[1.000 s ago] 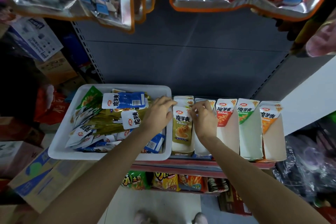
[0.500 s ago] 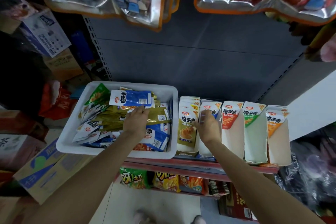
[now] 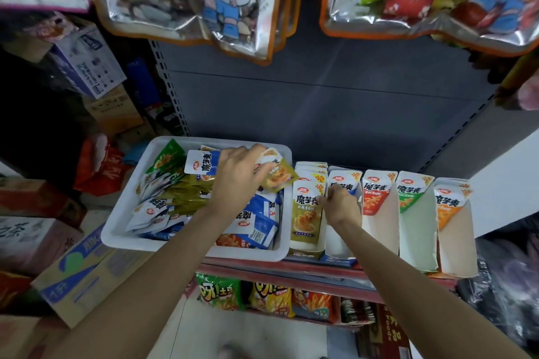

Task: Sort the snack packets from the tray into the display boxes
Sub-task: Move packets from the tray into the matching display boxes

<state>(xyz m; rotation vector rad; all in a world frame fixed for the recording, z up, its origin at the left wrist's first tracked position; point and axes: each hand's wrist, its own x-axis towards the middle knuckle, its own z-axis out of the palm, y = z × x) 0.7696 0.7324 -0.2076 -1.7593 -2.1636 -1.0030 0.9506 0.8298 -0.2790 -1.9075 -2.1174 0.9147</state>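
A white tray (image 3: 122,230) on the shelf holds several snack packets in olive, blue, green and white. My left hand (image 3: 239,181) is above the tray and pinches an olive-yellow packet (image 3: 278,176) lifted near the tray's right rim. Right of the tray stand several display boxes: an olive one (image 3: 306,213) with packets in it, a blue one (image 3: 338,245), a red one (image 3: 377,213), a green one (image 3: 414,213) and an orange one (image 3: 455,224). My right hand (image 3: 339,204) grips the top edge between the olive and blue boxes.
Large foil snack bags (image 3: 189,0) hang overhead. Cardboard cartons (image 3: 73,271) are stacked at the left. The lower shelf holds chip bags (image 3: 271,299). A dark plastic bag (image 3: 501,285) sits at the right.
My left hand went from the olive box into the tray, took an olive-yellow packet and lifted it toward the tray's right rim. My right hand stayed at the boxes.
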